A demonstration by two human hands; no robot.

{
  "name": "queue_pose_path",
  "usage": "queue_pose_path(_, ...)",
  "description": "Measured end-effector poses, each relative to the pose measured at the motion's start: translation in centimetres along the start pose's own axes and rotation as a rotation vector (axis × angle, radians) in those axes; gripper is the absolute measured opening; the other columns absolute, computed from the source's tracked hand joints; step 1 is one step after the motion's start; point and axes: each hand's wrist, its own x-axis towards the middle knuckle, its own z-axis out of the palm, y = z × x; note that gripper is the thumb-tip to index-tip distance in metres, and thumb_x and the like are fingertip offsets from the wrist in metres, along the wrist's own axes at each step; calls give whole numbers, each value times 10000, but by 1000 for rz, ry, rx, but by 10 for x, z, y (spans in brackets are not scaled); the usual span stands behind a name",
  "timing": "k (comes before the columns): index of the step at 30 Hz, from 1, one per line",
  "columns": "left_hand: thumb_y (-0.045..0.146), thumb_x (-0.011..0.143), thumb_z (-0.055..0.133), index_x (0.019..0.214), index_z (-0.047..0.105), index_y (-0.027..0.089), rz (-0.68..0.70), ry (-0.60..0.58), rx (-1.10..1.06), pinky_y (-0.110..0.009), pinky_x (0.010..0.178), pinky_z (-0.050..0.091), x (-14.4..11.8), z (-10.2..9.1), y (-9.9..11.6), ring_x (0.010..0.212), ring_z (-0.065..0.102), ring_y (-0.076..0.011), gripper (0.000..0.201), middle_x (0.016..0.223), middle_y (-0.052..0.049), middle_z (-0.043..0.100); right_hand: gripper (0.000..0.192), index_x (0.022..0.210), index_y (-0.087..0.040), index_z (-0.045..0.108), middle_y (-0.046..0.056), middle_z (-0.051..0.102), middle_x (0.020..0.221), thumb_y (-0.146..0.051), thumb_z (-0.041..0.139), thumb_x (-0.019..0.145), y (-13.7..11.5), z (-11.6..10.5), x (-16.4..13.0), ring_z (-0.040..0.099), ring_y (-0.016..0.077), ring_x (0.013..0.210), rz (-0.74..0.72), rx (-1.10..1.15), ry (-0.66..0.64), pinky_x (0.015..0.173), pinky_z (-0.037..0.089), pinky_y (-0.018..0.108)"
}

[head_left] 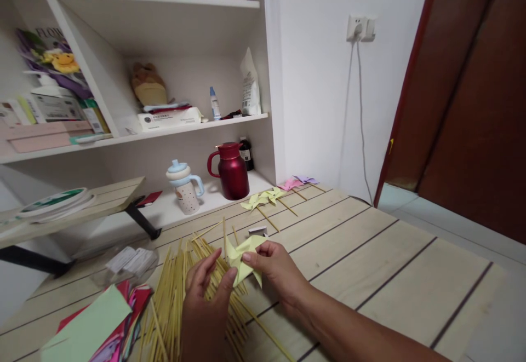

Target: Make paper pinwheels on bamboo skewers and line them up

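A pale yellow paper pinwheel (239,250) is pinched at its middle by the thumb and fingers of my right hand (277,274). Beside it, my left hand (205,291) is open, thumb and fingers apart, with the thumb tip close to a lower blade; whether it touches I cannot tell. A heap of thin wooden sticks (175,291) lies under and around my left hand. Just behind the pinwheel sits a small grey-white box (258,231), partly covered by it.
Finished pinwheels on sticks, yellow (269,195) and pink (291,183), lie along the slatted table's (370,247) far edge. Coloured paper sheets (92,323) are stacked front left. A red jug (234,173) and a spotted cup (187,192) stand on the shelf behind.
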Motion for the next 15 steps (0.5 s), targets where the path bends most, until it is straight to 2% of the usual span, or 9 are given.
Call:
queue_pose_path(4, 515, 571, 747, 865, 738, 195, 68, 26, 108, -450, 976, 464, -3, 1, 5, 1004, 646, -295, 435, 1028, -100, 705, 210, 650, -156, 705, -11, 664, 633, -274, 858, 567, -3, 2, -2, 567, 141, 622, -128, -135, -82, 644, 435, 275)
queue_pose_path(6, 505, 560, 742, 749, 734, 217, 112, 65, 126, -410, 894, 507, -6, 0, 7, 929, 669, -282, 344, 950, -81, 717, 157, 617, -169, 689, -27, 631, 618, -256, 820, 624, -4, 1, -4, 556, 141, 636, -209, -222, -138, 653, 430, 273)
queue_pose_path(8, 470, 599, 725, 675, 725, 242, 227, 106, 158, -354, 799, 531, -7, -2, 7, 860, 687, -251, 240, 881, -54, 724, 108, 643, -177, 700, -28, 632, 640, -225, 795, 661, -5, 0, -6, 565, 148, 669, -256, -295, -156, 672, 433, 272)
queue_pose_path(10, 403, 673, 704, 676, 726, 268, 420, 131, 221, -300, 731, 527, -7, -7, 3, 808, 696, -209, 136, 827, -22, 725, 58, 718, -192, 729, -16, 665, 690, -194, 780, 690, -7, -1, -8, 589, 163, 705, -293, -377, -154, 681, 439, 277)
queue_pose_path(12, 310, 726, 694, 751, 734, 298, 668, 120, 312, -269, 732, 512, -4, -15, -2, 798, 693, -175, 49, 820, 7, 728, 98, 782, -217, 747, -5, 700, 751, -150, 767, 714, -10, -2, -11, 614, 180, 749, -389, -476, -146, 704, 447, 291)
queue_pose_path(15, 198, 746, 683, 910, 727, 331, 1042, 79, 411, -292, 838, 488, 0, -21, -7, 821, 675, -171, 216, 850, 10, 731, 183, 807, -250, 735, -3, 715, 786, -93, 770, 720, -14, -2, -15, 631, 202, 814, -623, -578, -126, 786, 455, 330)
